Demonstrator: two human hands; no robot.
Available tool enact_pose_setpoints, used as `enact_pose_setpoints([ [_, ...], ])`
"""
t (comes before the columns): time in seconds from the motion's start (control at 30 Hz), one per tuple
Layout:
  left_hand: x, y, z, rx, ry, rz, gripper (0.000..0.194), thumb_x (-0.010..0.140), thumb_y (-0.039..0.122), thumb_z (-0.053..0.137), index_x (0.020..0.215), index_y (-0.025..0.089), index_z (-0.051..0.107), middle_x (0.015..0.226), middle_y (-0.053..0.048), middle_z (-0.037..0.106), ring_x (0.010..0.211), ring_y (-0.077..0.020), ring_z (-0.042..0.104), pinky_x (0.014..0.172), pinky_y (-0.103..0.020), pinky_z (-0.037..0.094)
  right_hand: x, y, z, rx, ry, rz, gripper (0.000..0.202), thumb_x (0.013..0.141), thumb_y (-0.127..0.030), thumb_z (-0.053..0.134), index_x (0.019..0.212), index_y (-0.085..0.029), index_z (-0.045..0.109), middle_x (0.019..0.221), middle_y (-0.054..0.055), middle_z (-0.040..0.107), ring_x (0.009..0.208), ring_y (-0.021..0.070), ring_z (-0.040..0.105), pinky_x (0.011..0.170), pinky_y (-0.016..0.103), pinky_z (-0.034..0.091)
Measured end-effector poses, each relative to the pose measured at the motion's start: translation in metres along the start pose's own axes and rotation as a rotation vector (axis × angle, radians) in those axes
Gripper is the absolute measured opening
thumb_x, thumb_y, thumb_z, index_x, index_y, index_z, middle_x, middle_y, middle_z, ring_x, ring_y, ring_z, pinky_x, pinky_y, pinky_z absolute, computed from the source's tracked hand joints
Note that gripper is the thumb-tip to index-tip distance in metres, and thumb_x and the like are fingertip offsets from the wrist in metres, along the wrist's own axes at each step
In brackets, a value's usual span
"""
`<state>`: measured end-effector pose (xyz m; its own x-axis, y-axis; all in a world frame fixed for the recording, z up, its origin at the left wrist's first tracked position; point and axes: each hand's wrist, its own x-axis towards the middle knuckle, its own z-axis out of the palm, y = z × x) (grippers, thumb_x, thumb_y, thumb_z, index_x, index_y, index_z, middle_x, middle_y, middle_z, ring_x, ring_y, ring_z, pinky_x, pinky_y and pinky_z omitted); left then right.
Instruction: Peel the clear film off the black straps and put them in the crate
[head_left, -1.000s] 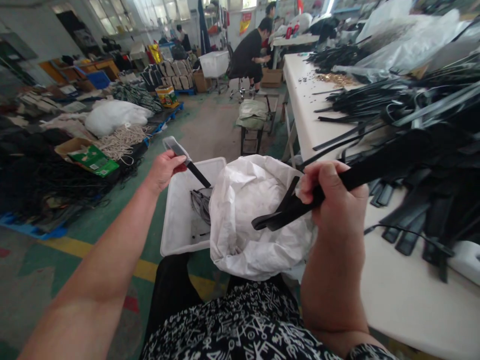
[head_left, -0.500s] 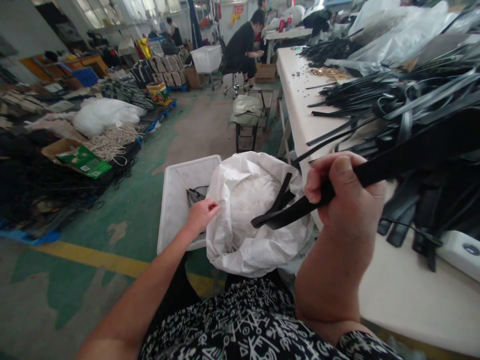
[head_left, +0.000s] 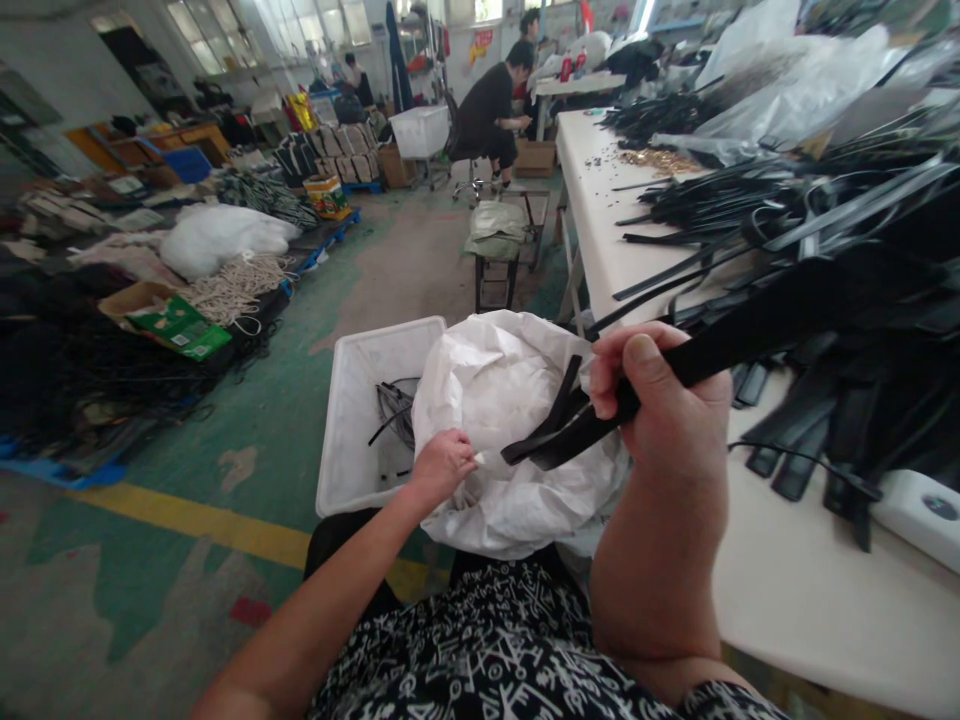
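My right hand (head_left: 660,390) is closed around a long black strap (head_left: 757,310), whose folded lower end hangs over a white sack (head_left: 487,350). The strap's other end runs up to the right, over the table. Over the sack's left part is my left hand (head_left: 446,465), fingers pinched together; a small whitish bit shows at the fingertips, too small to name. The sack stands wide open and has pale white material inside. Beside it on the left, a white plastic bin (head_left: 349,420) holds thin dark cords (head_left: 397,410).
A long white table (head_left: 810,590) on the right bears heaps of black straps (head_left: 720,195), clear plastic bags and a white power strip (head_left: 919,515). A stool (head_left: 496,235) with folded cloth stands ahead. Farther back a person (head_left: 487,110) sits. Piled goods lie at left.
My left hand has moved right, from the sack's left rim to over its opening. My right hand, with the black strap, has shifted slightly left and down. The view has tilted a little.
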<state>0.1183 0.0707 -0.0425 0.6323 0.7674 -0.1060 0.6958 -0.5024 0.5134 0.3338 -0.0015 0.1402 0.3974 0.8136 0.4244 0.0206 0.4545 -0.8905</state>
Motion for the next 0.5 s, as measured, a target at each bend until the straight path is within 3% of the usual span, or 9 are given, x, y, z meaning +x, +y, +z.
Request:
enact_pose_setpoints([
  [0.07, -0.018, 0.002, -0.021, -0.305, 0.071, -0.054, 0.014, 0.077, 0.028, 0.063, 0.069, 0.017, 0.067, 0.092, -0.005, 0.068, 0.086, -0.019, 0.061, 0.081, -0.03, 0.045, 0.001, 0.001, -0.001, 0.012, 0.004, 0.006, 0.022, 0.086, -0.037, 0.061, 0.079, -0.017, 0.065, 0.055, -0.002, 0.056, 0.04, 0.0072, 0.047, 0.037, 0.02, 0.035],
  [0.17, -0.052, 0.002, -0.058, -0.779, 0.078, -0.247, 0.02, 0.078, 0.036, 0.062, 0.071, 0.017, 0.063, 0.071, -0.002, 0.068, 0.066, -0.0149, 0.059, 0.067, -0.027, 0.045, 0.0, 0.005, 0.003, 0.033, -0.053, 0.051, 0.022, 0.086, -0.036, 0.061, 0.078, -0.016, 0.065, 0.055, -0.003, 0.056, 0.04, 0.0066, 0.046, 0.037, 0.019, 0.034],
  [0.27, -0.083, -0.001, -0.09, -1.057, 0.201, -0.353, 0.023, 0.078, 0.039, 0.064, 0.071, 0.018, 0.058, 0.058, 0.002, 0.063, 0.052, -0.0102, 0.052, 0.057, -0.022, 0.041, -0.007, 0.012, 0.02, 0.054, -0.287, 0.208, 0.025, 0.086, -0.038, 0.06, 0.078, -0.015, 0.065, 0.057, -0.003, 0.056, 0.041, 0.0057, 0.047, 0.037, 0.018, 0.034],
  [0.4, -0.111, -0.002, -0.115, -1.054, 0.366, -0.373, 0.026, 0.075, 0.042, 0.067, 0.073, 0.018, 0.057, 0.046, 0.006, 0.053, 0.044, -0.0092, 0.045, 0.049, -0.021, 0.037, -0.028, 0.034, 0.067, 0.032, -0.768, 0.485, 0.028, 0.084, -0.041, 0.06, 0.084, -0.013, 0.066, 0.056, -0.003, 0.055, 0.04, 0.0043, 0.044, 0.037, 0.016, 0.032],
  [0.5, -0.124, 0.004, -0.118, -0.888, 0.454, -0.384, 0.024, 0.076, 0.041, 0.067, 0.08, 0.017, 0.063, 0.057, 0.003, 0.06, 0.049, -0.0099, 0.049, 0.05, -0.021, 0.037, -0.048, 0.056, 0.104, 0.017, -0.89, 0.58, 0.032, 0.084, -0.044, 0.058, 0.086, -0.013, 0.065, 0.055, -0.005, 0.053, 0.039, 0.0039, 0.041, 0.037, 0.017, 0.03],
])
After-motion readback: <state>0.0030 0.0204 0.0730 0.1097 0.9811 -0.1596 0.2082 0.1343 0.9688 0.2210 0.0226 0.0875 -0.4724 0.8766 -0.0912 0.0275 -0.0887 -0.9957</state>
